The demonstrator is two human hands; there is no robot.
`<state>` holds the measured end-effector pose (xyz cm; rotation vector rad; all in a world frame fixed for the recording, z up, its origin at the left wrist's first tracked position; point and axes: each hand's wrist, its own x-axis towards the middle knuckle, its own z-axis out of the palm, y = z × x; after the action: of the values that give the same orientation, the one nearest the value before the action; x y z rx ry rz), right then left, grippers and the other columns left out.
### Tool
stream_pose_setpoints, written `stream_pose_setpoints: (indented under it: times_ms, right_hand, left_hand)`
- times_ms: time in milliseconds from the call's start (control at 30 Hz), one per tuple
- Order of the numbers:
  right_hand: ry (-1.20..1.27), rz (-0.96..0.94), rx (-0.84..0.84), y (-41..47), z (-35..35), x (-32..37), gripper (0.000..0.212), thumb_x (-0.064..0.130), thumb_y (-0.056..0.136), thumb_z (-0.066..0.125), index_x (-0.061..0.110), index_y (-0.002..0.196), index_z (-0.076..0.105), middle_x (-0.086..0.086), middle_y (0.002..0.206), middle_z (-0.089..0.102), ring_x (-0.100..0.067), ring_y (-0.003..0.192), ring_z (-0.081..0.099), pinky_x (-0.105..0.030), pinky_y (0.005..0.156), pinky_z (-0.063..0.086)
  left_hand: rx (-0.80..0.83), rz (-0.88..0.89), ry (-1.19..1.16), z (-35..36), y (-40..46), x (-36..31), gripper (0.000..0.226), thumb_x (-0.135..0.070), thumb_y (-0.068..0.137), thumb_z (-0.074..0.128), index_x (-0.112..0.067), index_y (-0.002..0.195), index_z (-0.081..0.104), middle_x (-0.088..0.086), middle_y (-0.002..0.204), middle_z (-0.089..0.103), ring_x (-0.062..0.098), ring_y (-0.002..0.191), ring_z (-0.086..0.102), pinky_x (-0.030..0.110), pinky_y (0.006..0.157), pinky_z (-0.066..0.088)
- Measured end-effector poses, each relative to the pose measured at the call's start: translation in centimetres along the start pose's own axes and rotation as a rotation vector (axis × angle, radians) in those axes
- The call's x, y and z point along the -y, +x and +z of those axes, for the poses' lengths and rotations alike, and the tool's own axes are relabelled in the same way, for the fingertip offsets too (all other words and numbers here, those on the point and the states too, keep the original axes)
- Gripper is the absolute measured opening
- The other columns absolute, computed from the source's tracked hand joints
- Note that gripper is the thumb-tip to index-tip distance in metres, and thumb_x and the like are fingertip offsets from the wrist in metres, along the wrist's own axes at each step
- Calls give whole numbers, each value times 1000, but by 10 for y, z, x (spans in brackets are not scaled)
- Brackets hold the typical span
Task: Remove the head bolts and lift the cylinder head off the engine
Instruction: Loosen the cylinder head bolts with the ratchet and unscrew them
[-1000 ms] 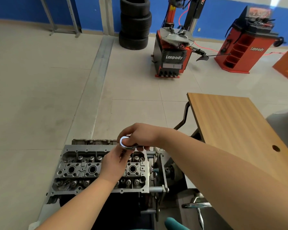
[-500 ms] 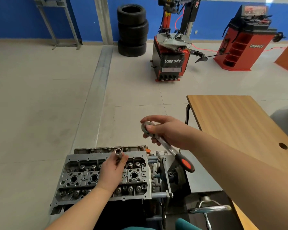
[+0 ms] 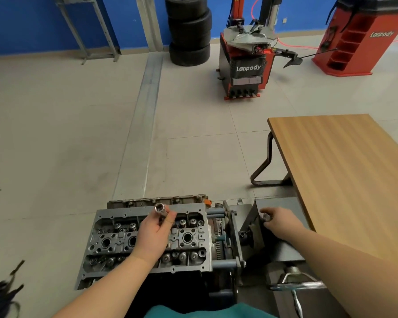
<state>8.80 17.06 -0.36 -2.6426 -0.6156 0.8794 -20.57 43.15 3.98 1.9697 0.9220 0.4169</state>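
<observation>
Now two hands — left hand (image 3: 155, 235) grips one socket (image 3: 160, 208), right hand (image 3: 279, 222) one ratchet (image 3: 265, 217).

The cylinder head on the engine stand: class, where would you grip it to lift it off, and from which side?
Probably grip the cylinder head by its two short ends, one of the hands on each, coming down from above. It lies flat and long, so end grips should keep it level. The left hand first needs to put down the socket, and the right hand its tool.
</observation>
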Motion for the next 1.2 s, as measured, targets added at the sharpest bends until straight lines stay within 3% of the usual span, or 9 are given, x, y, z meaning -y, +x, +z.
stream_pose_setpoints:
  times_ms: [67, 200, 433, 633, 767, 833, 1000, 1133, 1200]
  right_hand:
    - [-120, 0, -50, 5, 3, -14, 54, 28, 95, 71, 33, 146, 56, -1, 134, 65, -22, 110, 65, -34, 88, 57]
    - [-224, 15, -109, 17, 4, -25, 54, 43, 92, 73, 36, 140, 50, 1, 123, 56, -20, 92, 59, -32, 69, 50]
    - [-275, 40, -162, 25, 4, -29, 59, 50, 90, 72, 40, 142, 46, 3, 121, 54, -18, 89, 56, -32, 65, 48]
    - [-271, 62, -141, 15, 6, -26, 75, 27, 94, 67, 42, 156, 28, -2, 142, 49, -26, 111, 62, -27, 62, 47]
    - [-311, 116, -152, -4, -2, -8, 75, 36, 93, 65, 34, 158, 27, -6, 152, 44, -33, 137, 46, -49, 109, 45]
    - [-257, 57, -211, -16, -10, 23, 63, 37, 96, 61, 30, 154, 39, -4, 152, 47, -30, 138, 45, -48, 112, 42]
    - [136, -394, -212, -84, -20, 167, 17, 49, 98, 57, 40, 109, 66, 16, 86, 72, 5, 70, 63, -22, 63, 50]
    - [-118, -668, -201, -141, 2, 259, 53, 79, 90, 36, 37, 111, 61, 15, 72, 64, -4, 67, 60, -27, 55, 40]
    - [-329, -721, -291, -150, 13, 279, 50, 72, 96, 40, 28, 111, 58, 8, 75, 66, -17, 68, 62, -29, 56, 41]
  left_hand:
    - [-20, 3, -8, 1, -1, 0, 29, -67, 92, 51, -40, 99, 61, -5, 86, 71, 4, 83, 65, 25, 73, 46]
    - [-16, 7, 7, 0, -3, -4, 31, -65, 93, 52, -38, 102, 61, -9, 93, 70, 6, 85, 64, 22, 70, 44]
    - [-4, -27, 41, -2, -4, -8, 33, -67, 93, 50, -37, 99, 62, -23, 96, 70, -7, 93, 63, 22, 76, 44]
    - [-4, -23, 19, -1, -3, -7, 32, -64, 94, 51, -35, 99, 61, -18, 92, 70, -2, 90, 64, 25, 76, 46]
    - [7, 33, 7, -2, -2, -8, 38, -66, 93, 48, -30, 99, 61, -7, 84, 69, 5, 83, 63, 30, 76, 51]
    - [17, 44, 4, -3, -2, -8, 39, -67, 93, 47, -31, 97, 61, -11, 84, 68, 4, 82, 63, 30, 75, 49]
    - [43, 38, 14, -3, 0, -4, 36, -68, 94, 47, -35, 94, 62, -10, 86, 67, 2, 83, 63, 28, 77, 51]
    - [93, 24, 146, -3, 6, -4, 15, -34, 100, 55, -41, 87, 52, -19, 76, 61, 2, 75, 61, 10, 59, 43]
    - [75, 24, 89, -4, 8, 1, 44, -7, 92, 67, -48, 85, 50, -25, 72, 63, -8, 73, 63, 4, 59, 45]
